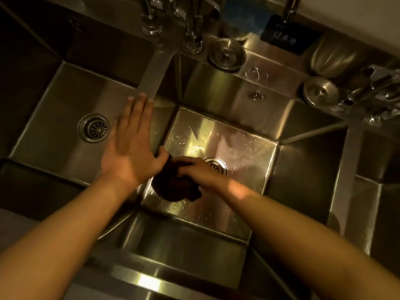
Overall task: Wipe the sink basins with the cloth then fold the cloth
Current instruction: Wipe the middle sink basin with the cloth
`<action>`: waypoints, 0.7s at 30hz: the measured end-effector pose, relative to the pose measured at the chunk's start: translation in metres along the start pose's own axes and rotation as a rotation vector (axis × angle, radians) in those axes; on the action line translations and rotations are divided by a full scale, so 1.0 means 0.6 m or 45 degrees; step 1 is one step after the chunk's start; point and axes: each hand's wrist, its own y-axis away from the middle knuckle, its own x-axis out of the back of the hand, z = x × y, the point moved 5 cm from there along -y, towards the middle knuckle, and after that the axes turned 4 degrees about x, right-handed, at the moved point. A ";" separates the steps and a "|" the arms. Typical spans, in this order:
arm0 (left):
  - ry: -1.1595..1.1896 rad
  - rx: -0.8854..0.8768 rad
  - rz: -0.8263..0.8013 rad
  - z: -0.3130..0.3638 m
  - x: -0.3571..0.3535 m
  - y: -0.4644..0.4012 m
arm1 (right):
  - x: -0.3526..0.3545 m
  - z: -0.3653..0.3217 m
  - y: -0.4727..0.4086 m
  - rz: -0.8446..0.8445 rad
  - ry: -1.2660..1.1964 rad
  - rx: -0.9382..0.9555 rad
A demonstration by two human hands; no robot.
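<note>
A steel double sink fills the view. My right hand (pixel 200 173) presses a dark bunched cloth (pixel 173 188) onto the wet floor of the middle basin (pixel 244 148), just left of its drain (pixel 216 164), which the hand partly covers. My left hand (pixel 132 144) hovers flat with fingers spread over the divider (pixel 151 83) between the basins; its thumb lies close to the cloth's top edge. The left basin (pixel 54 135) has its own drain (pixel 94 127).
Taps (pixel 192 24) rise at the back. Two steel drain strainers (pixel 226 55) (pixel 320 90) sit on the rear ledge, with a steel cup (pixel 333 55) and cutlery (pixel 378 94) at the right. A third basin (pixel 381 156) shows at the right edge.
</note>
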 end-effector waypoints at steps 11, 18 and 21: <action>0.056 -0.026 0.035 0.003 0.011 0.004 | -0.170 0.057 0.161 -0.367 0.181 -0.022; 0.059 -0.010 0.037 0.000 0.011 0.001 | -0.230 0.065 0.088 -0.442 0.462 0.018; 0.049 -0.016 0.027 -0.001 0.010 0.001 | -0.206 0.117 0.065 -0.428 0.502 -0.116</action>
